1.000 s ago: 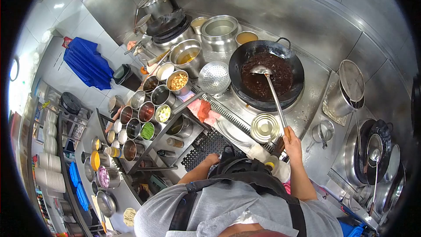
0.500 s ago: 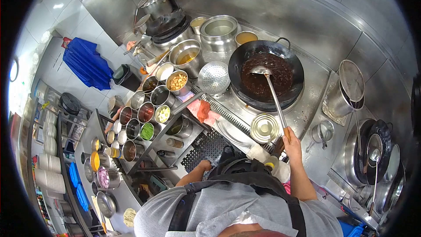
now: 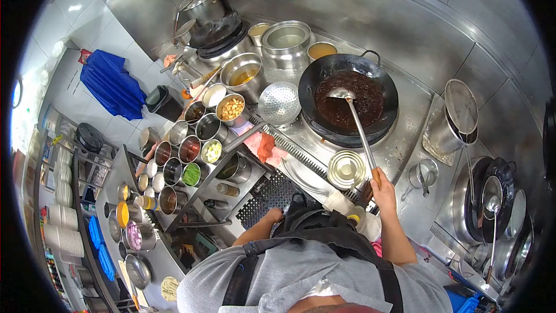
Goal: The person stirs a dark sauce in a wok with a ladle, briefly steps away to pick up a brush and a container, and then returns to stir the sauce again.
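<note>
My right hand [image 3: 383,190] is closed around the wooden grip of a long steel ladle [image 3: 360,130]. The ladle slants up and away from me, its bowl resting in dark brown, bubbling sauce [image 3: 362,107]. That sauce fills the bottom of a black wok [image 3: 313,95] on the burner. Low beside the black apron [image 3: 318,229] is my left hand [image 3: 274,216], next to my body. Its fingers are mostly hidden, so whether it holds anything does not show. An open tin [image 3: 346,169] stands between the wok and me, left of the ladle's handle.
A perforated strainer [image 3: 280,103] lies left of the wok, near a pot of oil [image 3: 242,72]. Several ingredient containers, including chopped greens [image 3: 191,174], crowd the left side. At right are a mesh strainer [image 3: 461,104] and stacked woks [image 3: 492,197].
The whole view has shifted slightly left and up. The ladle stays in the sauce, with my right hand still on its grip. My left hand has moved slightly right.
</note>
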Tool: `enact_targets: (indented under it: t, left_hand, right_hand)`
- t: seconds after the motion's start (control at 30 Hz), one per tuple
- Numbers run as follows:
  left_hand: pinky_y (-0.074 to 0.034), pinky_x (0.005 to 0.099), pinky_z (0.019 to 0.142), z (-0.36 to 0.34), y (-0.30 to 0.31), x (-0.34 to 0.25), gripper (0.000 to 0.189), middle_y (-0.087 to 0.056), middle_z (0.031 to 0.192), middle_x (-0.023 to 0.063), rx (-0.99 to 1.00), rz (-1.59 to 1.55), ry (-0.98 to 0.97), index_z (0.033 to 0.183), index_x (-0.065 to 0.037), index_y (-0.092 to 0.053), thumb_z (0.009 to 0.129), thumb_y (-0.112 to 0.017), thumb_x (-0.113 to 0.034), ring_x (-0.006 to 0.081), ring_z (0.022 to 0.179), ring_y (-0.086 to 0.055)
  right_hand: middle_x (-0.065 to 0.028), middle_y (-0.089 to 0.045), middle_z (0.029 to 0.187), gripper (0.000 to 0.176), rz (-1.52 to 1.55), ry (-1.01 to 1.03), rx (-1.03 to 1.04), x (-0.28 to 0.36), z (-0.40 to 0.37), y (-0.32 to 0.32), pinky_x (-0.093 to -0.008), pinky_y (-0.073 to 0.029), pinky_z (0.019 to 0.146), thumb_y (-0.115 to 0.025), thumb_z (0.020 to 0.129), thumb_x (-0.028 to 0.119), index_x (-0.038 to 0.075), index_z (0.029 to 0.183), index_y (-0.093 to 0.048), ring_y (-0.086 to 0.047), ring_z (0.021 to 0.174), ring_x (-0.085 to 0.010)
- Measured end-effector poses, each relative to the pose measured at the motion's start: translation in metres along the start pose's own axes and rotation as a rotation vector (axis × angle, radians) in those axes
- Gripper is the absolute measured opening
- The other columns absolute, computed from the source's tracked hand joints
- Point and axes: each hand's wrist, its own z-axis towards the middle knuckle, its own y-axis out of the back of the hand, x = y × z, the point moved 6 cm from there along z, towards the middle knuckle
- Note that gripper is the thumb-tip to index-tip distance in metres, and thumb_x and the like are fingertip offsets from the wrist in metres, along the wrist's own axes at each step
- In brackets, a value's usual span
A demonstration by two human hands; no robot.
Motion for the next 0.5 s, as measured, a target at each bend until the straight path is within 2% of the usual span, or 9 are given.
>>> enact_targets:
  t: [0.17, 0.23, 0.27, 0.33, 0.5]
  left_hand:
    - [-0.05, 0.0449, 0.092, 0.006, -0.014, 0.018, 0.043, -0.066, 0.115, 0.0212, 0.017, -0.027, 0.044, 0.109, -0.006, -0.07, 0.079, -0.061, -0.036, 0.0371, 0.107, -0.064]
    - [-0.051, 0.0447, 0.09, 0.021, -0.035, 0.027, 0.045, -0.067, 0.113, 0.0211, -0.012, 0.158, -0.168, 0.108, -0.005, -0.07, 0.078, -0.062, -0.037, 0.0368, 0.106, -0.064]
    - [-0.051, 0.0447, 0.09, 0.017, -0.031, 0.024, 0.045, -0.067, 0.113, 0.0211, -0.011, 0.159, -0.167, 0.108, -0.005, -0.07, 0.078, -0.062, -0.037, 0.0368, 0.106, -0.064]
    - [-0.051, 0.0446, 0.09, 0.006, -0.02, 0.019, 0.046, -0.068, 0.113, 0.0206, 0.038, 0.104, -0.039, 0.108, -0.004, -0.07, 0.079, -0.062, -0.038, 0.0364, 0.105, -0.064]
    - [-0.051, 0.0442, 0.091, 0.008, -0.024, 0.021, 0.045, -0.068, 0.113, 0.0203, 0.05, 0.121, -0.063, 0.109, -0.004, -0.07, 0.079, -0.06, -0.038, 0.0364, 0.106, -0.064]
  right_hand:
    - [-0.0275, -0.066, 0.108, 0.049, -0.009, -0.002, -0.015, 0.002, 0.0, 0.001, -0.0458, -0.049, 0.09, -0.061, 0.091, 0.02, 0.008, 0.137, -0.052, -0.063, 0.103, -0.0431]
    - [-0.0277, -0.066, 0.108, 0.048, 0.009, 0.03, -0.028, 0.001, 0.0, 0.001, -0.0461, -0.049, 0.089, -0.061, 0.091, 0.021, 0.008, 0.137, -0.052, -0.063, 0.102, -0.0435]
    - [-0.0277, -0.066, 0.108, 0.048, 0.009, 0.03, -0.028, 0.0, 0.0, 0.0, -0.0461, -0.049, 0.089, -0.061, 0.091, 0.021, 0.008, 0.137, -0.052, -0.063, 0.102, -0.0435]
    - [-0.0276, -0.066, 0.108, 0.048, 0.002, 0.017, -0.019, -0.002, 0.001, 0.0, -0.0462, -0.049, 0.09, -0.061, 0.091, 0.021, 0.009, 0.137, -0.052, -0.063, 0.103, -0.0433]
    - [-0.0275, -0.066, 0.109, 0.049, -0.013, -0.013, -0.005, -0.001, 0.001, 0.0, -0.046, -0.048, 0.091, -0.061, 0.091, 0.022, 0.01, 0.138, -0.051, -0.063, 0.104, -0.0429]
